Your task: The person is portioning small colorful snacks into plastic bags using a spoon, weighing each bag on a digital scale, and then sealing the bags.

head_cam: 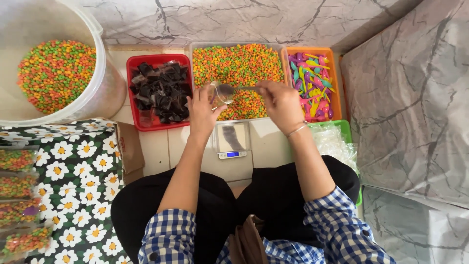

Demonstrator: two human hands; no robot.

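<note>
My left hand (pixel 202 110) holds a small clear plastic cup (pixel 217 94) over the clear tray of small orange, green and yellow candies (pixel 238 63). My right hand (pixel 281 101) grips a metal spoon (pixel 227 90) by its handle, with the bowl at the cup's mouth. Below the hands sits a small digital scale (pixel 232 140) with a lit blue display. Nothing rests on its plate.
A red tray of dark wrapped pieces (pixel 159 90) is to the left, and an orange tray of small coloured plastic spoons (pixel 312 83) to the right. A green tray with clear bags (pixel 337 142) lies at my right knee. A big tub of candies (pixel 53 73) stands far left, filled packets (pixel 17 195) on a flowered cloth.
</note>
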